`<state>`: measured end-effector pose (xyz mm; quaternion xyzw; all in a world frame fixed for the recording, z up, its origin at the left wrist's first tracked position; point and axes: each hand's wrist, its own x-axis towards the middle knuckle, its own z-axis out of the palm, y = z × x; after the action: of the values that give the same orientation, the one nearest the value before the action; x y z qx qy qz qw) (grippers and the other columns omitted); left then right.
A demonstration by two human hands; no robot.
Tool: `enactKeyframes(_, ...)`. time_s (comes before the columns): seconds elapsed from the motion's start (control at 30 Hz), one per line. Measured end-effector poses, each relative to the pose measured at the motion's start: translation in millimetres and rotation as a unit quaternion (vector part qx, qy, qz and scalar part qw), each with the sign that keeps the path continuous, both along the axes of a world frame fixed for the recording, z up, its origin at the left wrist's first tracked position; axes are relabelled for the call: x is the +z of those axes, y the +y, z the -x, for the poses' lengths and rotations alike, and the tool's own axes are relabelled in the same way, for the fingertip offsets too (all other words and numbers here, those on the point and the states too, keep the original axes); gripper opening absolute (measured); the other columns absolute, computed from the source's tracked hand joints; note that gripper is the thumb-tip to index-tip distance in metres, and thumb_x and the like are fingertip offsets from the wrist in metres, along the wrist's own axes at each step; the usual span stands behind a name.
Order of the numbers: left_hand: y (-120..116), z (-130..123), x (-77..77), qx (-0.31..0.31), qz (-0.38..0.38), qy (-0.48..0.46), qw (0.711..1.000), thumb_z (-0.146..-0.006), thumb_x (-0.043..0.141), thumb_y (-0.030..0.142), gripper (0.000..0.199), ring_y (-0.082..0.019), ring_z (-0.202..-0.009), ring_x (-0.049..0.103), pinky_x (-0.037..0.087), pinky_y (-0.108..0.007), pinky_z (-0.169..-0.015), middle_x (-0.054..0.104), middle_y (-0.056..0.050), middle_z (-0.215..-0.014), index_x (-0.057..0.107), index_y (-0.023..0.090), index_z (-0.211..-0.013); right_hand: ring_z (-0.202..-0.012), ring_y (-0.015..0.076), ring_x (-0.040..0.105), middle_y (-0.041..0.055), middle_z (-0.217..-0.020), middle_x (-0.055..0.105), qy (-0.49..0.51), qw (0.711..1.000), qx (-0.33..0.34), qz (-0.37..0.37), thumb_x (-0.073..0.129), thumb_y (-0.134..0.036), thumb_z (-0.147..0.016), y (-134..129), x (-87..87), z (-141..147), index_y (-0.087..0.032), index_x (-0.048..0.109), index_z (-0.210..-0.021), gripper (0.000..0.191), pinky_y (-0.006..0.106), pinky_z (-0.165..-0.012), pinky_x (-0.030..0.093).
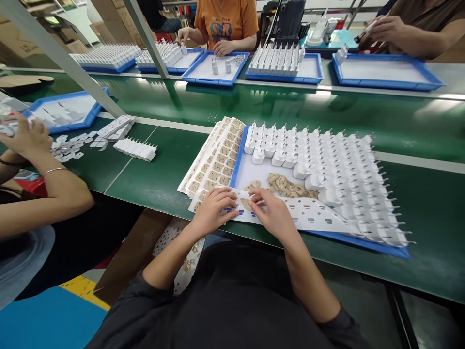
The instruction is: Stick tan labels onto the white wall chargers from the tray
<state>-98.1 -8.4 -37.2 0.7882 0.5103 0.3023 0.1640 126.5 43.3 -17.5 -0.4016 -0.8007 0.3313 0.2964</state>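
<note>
Worktop: green workbench (432, 232), smooth and slightly glossy, with a thin pale seam (131, 159) at left
Divider: pale strip (428, 162) running lengthwise behind the near work area
Centre: fanned pile of sticker sheets (214, 167), next to the left edge of a blue-rimmed tray (239, 157)
Left: single row of white plug adapters (134, 149), loose white plastic pieces (70, 147), second blue-rimmed tray (95, 113)
Far left: flat brown piece (27, 80)

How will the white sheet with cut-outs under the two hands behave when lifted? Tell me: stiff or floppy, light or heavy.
The white sheet is probably floppy: it looks thin and lies slack across the near edge of the blue tray. It is likely light for its length, being paper-thin. It may tear fairly easily where rows of cut-outs run along it.
</note>
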Motion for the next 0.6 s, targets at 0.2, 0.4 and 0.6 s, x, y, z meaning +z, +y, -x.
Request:
enactKeyframes(0.2,-4.4,-10.5,11.9,0.041,-0.025,-0.065,0.997,-0.093,0.069,0.030,0.009,-0.030,-0.120,0.062,0.048,-0.048,-0.104,0.076,-0.009,-0.108,0.070,0.020,-0.092,-0.077,0.0183,0.069,0.0030,-0.085,0.069,0.067,0.990,-0.074,-0.103,0.058,-0.022,-0.097,-2.7,3.6,-3.4,-0.023,0.059,-0.121,0.024,0.031,-0.071,0.061)
enactKeyframes(0.4,-6.7,-37.2,24.6,0.076,0.130,-0.255,0.955,-0.100,0.055,0.041,0.029,-0.024,-0.107,0.068,0.053,-0.037,-0.094,0.074,-0.009,-0.112,0.069,0.020,-0.115,-0.085,0.0214,0.070,0.0072,-0.094,0.072,0.074,0.962,-0.037,-0.259,0.059,-0.013,-0.095,-19.0,-1.1,11.9,-0.024,0.052,-0.135,0.042,0.037,-0.078,0.060)
enactKeyframes(0.6,-1.6,-42.8,25.6,0.079,0.199,-0.381,0.899,-0.098,0.056,0.052,0.038,-0.024,-0.106,0.071,0.053,-0.035,-0.096,0.077,-0.009,-0.108,0.069,0.018,-0.108,-0.078,0.0170,0.067,0.0039,-0.093,0.071,0.149,0.975,-0.061,-0.154,0.068,-0.020,-0.094,-20.3,3.8,8.4,-0.026,0.061,-0.120,0.027,0.032,-0.072,0.059)
